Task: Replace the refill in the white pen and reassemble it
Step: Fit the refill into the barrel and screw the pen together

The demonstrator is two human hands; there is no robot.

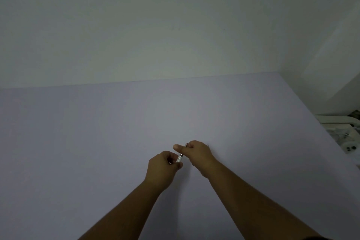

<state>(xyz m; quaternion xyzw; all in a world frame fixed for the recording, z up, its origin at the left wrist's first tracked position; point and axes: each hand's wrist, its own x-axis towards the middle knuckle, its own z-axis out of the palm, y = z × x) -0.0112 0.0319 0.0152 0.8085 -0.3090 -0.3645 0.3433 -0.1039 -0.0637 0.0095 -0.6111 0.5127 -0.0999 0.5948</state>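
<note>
Hands are meeting above a pale lilac table (116, 132), a bit right of centre and toward the near side, both bare forearms reaching in from the near edge. Left hand (162, 168) is curling shut around the near, lower end of the white pen (179, 158), fingers wrapped, thumb pressing along the barrel. Right hand (196, 155) is pinching the far, upper part of the same pen, thumb lying across the top toward the left, other fingers folded under. Pen is running diagonally, near-left to far-right, tilting up away from the table; only a short white stretch with a dark band is showing between the two grips, and a thin metallic bit is poking out past the right-hand fingers at the far end. Cannot tell whether the barrel is separated or joined, too small and mostly covered. Both hands are hovering off the surface, with the pen bridging them. Table is butting against a plain whitish wall (155, 25) on the far side. White plastic items (339, 132) are sitting off the table's right edge, blurry, cannot identify them.
</note>
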